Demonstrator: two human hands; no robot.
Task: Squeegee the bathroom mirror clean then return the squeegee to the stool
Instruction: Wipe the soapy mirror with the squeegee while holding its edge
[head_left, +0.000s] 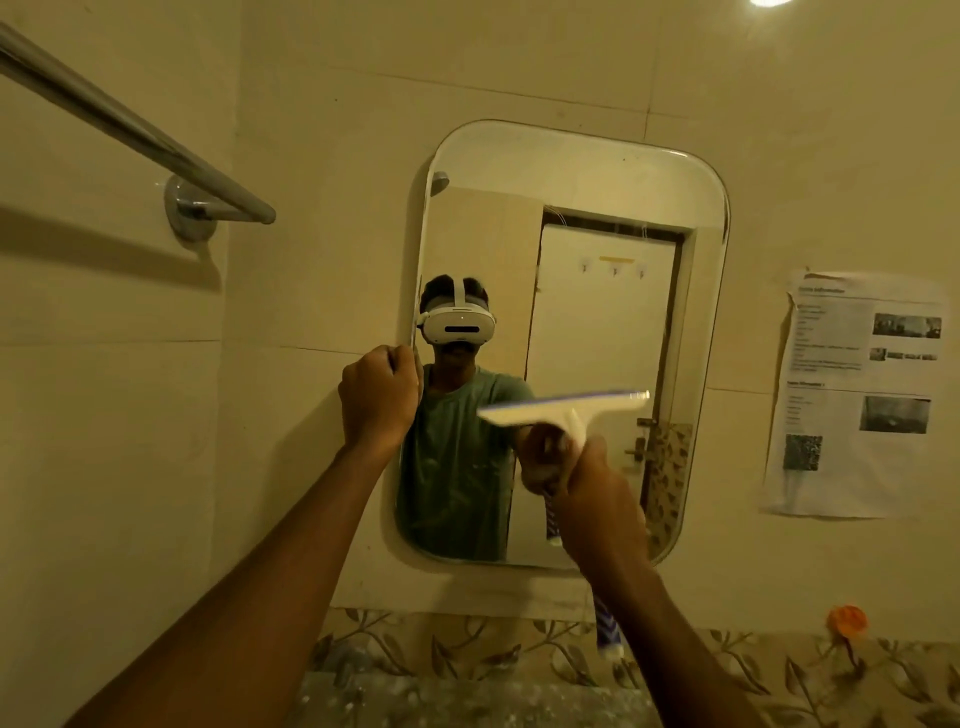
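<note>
A rounded rectangular mirror (597, 208) hangs on the tiled wall straight ahead. My right hand (597, 499) grips the handle of a white squeegee (563, 408); its blade lies roughly level across the mirror's middle, at or just in front of the glass. The handle's blue-and-white end pokes out below my wrist. My left hand (379, 400) grips the mirror's left edge with curled fingers. The stool is out of view.
A chrome towel rail (130, 130) juts from the wall at upper left. A printed paper sheet (857, 395) is stuck to the wall right of the mirror. An orange hook (848, 621) sits low right above a leaf-patterned tile band (467, 649).
</note>
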